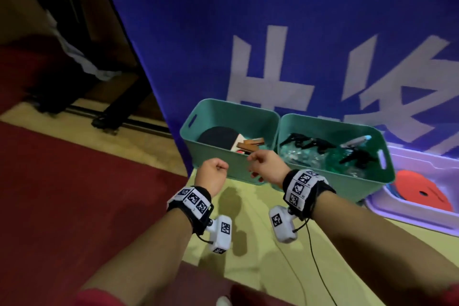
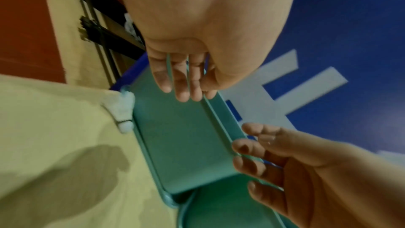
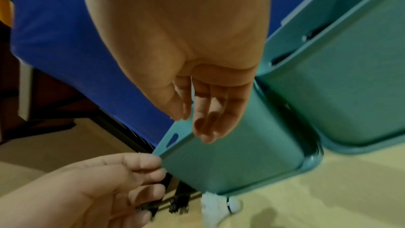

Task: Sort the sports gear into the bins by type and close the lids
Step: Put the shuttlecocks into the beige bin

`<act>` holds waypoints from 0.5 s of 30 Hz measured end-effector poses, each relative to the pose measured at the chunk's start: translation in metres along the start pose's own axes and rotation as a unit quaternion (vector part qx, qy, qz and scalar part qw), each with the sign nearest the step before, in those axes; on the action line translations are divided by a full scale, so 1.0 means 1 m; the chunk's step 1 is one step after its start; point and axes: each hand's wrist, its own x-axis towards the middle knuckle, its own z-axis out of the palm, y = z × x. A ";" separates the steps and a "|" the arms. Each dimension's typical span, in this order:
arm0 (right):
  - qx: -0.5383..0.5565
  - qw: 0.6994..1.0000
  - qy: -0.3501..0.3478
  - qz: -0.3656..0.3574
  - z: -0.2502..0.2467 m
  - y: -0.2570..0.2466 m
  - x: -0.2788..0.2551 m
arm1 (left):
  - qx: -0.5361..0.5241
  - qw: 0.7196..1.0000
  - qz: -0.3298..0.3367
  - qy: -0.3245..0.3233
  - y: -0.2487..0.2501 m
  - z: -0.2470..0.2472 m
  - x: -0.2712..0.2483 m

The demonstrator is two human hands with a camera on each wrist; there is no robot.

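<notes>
Two teal bins stand side by side without lids on the yellow floor. The left bin (image 1: 236, 117) (image 2: 181, 145) (image 3: 241, 153) holds table tennis paddles (image 1: 218, 135). The right bin (image 1: 347, 181) (image 3: 350, 84) holds black goggles (image 1: 310, 143) and clear plastic-wrapped items. My left hand (image 1: 214, 169) (image 2: 181, 79) hovers at the left bin's front wall, fingers loosely curled, holding nothing. Over the gap between the bins my right hand (image 1: 263, 164) (image 3: 208, 115) hangs relaxed and empty. A white shuttlecock (image 2: 126, 110) (image 3: 217, 205) lies on the floor at the left bin's front corner.
A pale purple bin (image 1: 422, 218) at the right holds a red-orange disc (image 1: 419, 191). A blue banner (image 1: 273, 32) hangs right behind the bins. Red carpet (image 1: 62, 194) lies to the left, with dark furniture legs (image 1: 106, 117) beyond. A black cable (image 1: 315, 256) trails below my right wrist.
</notes>
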 end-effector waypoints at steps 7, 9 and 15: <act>-0.152 0.987 -0.023 0.039 0.097 0.008 0.051 | 0.127 0.991 -0.042 -0.007 -0.110 -0.072 0.035; -0.181 0.981 -0.038 0.059 0.121 0.018 0.067 | 0.140 0.988 -0.064 -0.011 -0.138 -0.075 0.044; -0.235 0.959 -0.069 0.141 0.163 0.038 0.116 | 0.130 0.985 -0.091 -0.063 -0.191 -0.066 0.054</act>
